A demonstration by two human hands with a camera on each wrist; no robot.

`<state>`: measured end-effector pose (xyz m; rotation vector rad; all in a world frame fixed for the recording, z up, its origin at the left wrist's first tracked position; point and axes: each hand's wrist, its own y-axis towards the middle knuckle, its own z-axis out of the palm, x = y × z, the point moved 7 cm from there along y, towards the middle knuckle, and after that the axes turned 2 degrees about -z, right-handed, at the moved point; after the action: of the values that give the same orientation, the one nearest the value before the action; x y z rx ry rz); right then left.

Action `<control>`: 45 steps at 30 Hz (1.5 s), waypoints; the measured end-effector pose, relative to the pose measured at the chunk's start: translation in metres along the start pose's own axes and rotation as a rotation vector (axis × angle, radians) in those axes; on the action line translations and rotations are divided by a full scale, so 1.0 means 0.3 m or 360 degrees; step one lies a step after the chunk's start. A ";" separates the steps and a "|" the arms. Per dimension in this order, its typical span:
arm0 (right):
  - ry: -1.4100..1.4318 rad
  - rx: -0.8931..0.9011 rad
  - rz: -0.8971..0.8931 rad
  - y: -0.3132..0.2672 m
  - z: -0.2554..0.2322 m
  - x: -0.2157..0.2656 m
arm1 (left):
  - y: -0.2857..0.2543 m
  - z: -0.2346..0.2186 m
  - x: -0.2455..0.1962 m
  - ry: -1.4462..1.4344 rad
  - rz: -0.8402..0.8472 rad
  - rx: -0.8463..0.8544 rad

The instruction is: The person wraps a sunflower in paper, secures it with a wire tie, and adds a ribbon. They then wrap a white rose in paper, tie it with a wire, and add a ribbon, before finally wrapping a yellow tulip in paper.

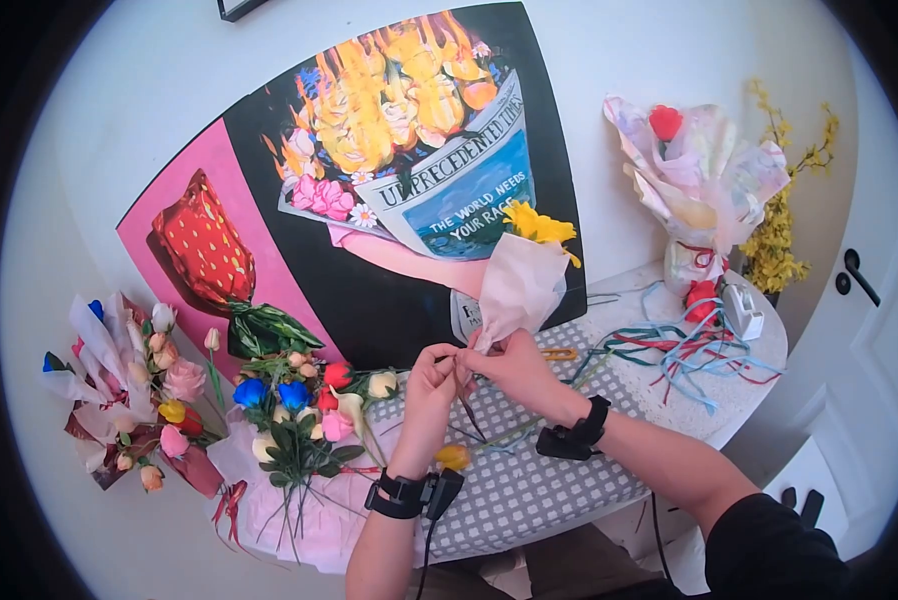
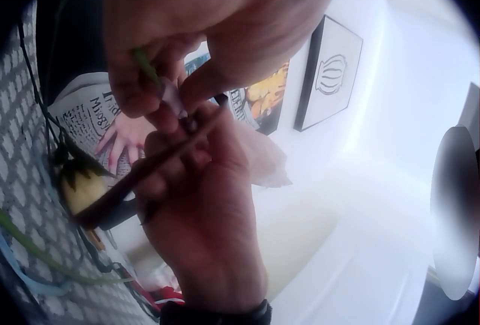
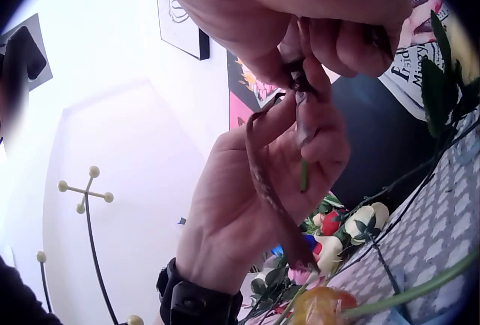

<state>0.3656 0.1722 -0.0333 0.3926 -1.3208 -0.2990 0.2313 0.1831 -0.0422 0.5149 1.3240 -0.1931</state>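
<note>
1. My left hand pinches the narrow lower end of a pale paper wrap, where a green stem pokes out below.
2. My right hand touches the left one and pinches a brown ribbon, which goes round the wrap's neck; one length dangles past my left fingers.
3. The wrap is tilted above the desk, with a yellow flower at its top, in front of a painted panel.
4. Below my hands, a yellow-orange tulip lies on the checked cloth.
5. Loose flowers lie to my left; tangled ribbons and a wrapped bouquet are on my right.
</note>
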 end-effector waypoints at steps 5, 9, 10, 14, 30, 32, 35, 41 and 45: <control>-0.0074 -0.0019 -0.0005 0.003 -0.014 -0.005 | -0.008 0.002 -0.022 -0.0061 0.0009 -0.0057; -0.0030 0.0030 -0.0005 -0.003 -0.001 0.018 | -0.012 0.023 -0.078 0.0255 0.0204 -0.0081; -0.0031 0.0033 -0.0005 -0.001 -0.001 0.008 | -0.010 0.021 -0.081 0.0254 0.0205 -0.0084; -0.0106 0.0099 -0.0001 -0.011 0.031 0.025 | 0.004 -0.029 -0.059 0.0305 0.0159 -0.0160; -0.0013 0.0370 0.0164 -0.039 0.087 0.088 | -0.005 -0.064 0.010 0.0153 -0.0296 -0.0160; -0.0024 0.0327 0.0152 -0.038 0.079 0.094 | -0.007 -0.059 0.007 0.0127 -0.0300 -0.0168; -0.0058 0.0279 0.0099 -0.029 0.074 0.085 | -0.015 -0.066 0.007 0.0092 -0.0322 -0.0204; -0.0010 0.0324 0.0098 -0.024 0.069 0.062 | -0.013 -0.075 0.018 0.0151 -0.0389 -0.0263; 0.0285 0.0374 0.0328 -0.036 0.073 0.030 | -0.006 -0.077 0.050 -0.0009 -0.0487 -0.0029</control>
<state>0.3464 0.1564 -0.0259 0.4650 -1.2113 0.0640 0.2141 0.1944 -0.0605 0.2936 1.3938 -0.4339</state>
